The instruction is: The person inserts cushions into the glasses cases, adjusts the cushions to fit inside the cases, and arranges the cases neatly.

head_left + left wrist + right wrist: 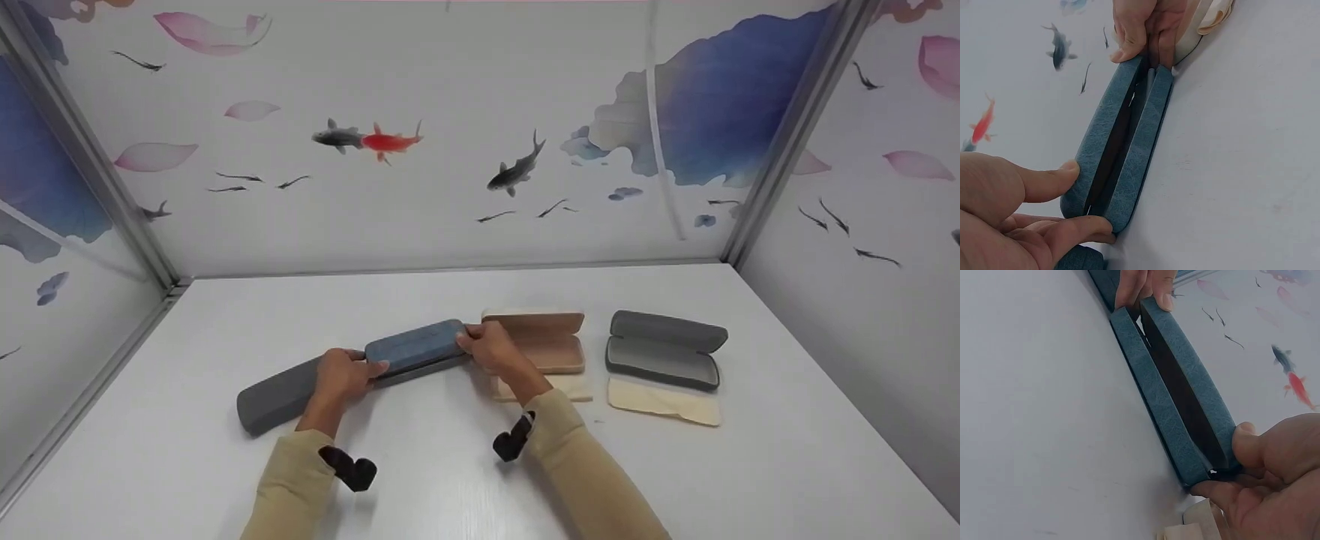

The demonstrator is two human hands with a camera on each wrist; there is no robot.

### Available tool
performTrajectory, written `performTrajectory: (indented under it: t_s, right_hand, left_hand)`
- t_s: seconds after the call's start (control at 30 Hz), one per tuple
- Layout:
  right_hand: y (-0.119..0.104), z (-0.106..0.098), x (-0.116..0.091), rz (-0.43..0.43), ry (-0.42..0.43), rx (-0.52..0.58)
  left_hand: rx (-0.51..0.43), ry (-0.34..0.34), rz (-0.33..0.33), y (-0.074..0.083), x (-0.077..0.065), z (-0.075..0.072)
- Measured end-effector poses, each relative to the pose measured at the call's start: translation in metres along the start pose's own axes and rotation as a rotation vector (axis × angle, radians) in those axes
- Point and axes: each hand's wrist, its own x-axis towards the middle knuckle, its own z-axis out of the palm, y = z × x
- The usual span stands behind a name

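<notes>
A blue glasses case (416,345) is held across the middle of the table, its lid partly raised above its base. At its left end my left hand (341,375) pinches it, thumb on the lid and fingers at the lower half. My right hand (496,351) grips the opposite end, thumb likewise on the lid. In the left wrist view a dark gap runs along the blue case (1143,152) between lid and base. The right wrist view shows the same gap; what lies inside is too dark to tell.
A closed dark grey case (277,397) lies beside my left hand. To the right stand an open pinkish-brown case (559,354) and an open grey case (664,364). Cream cloths lie before them, one (664,403) by the grey case. Printed panels wall the table (420,480).
</notes>
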Motion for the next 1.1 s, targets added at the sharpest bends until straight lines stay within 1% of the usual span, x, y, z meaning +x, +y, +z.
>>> performTrajectory:
  t_s: [0.13,0.27,0.4,0.53,0.6,0.7,0.8,0.9,1.03,1.1]
  right_hand:
    - [0.001,0.0,0.0,0.005,0.005,-0.018]
    - [0.004,0.0,0.0,-0.014,0.012,-0.052]
    - [0.005,-0.001,0.0,-0.042,0.001,-0.118]
    - [0.004,-0.002,0.001,-0.02,-0.002,-0.145]
    - [0.002,-0.001,0.001,0.002,0.016,-0.149]
    - [-0.003,0.002,0.0,0.018,0.072,-0.179]
    - [-0.009,0.004,-0.003,0.009,0.139,-0.209]
    - [-0.016,0.002,-0.008,-0.014,0.171,-0.205]
    - [-0.025,-0.006,-0.016,-0.053,0.155,-0.167]
    - [-0.031,-0.012,-0.019,-0.067,0.156,-0.168]
  left_hand:
    - [-0.032,0.008,-0.02,0.0,-0.002,0.001]
    - [-0.06,0.018,-0.024,-0.001,-0.002,0.001]
    - [-0.037,0.029,-0.012,-0.001,-0.003,0.001]
    - [0.015,0.035,0.013,0.0,-0.003,0.001]
    - [0.054,0.032,0.028,0.001,-0.003,0.002]
    - [0.1,0.009,0.034,0.004,-0.005,0.001]
    - [0.088,-0.043,0.023,0.007,-0.006,-0.003]
    - [0.075,-0.072,0.015,0.012,-0.008,-0.009]
    - [0.05,-0.049,-0.005,0.027,-0.012,-0.018]
    - [0.001,-0.039,-0.009,0.036,-0.016,-0.023]
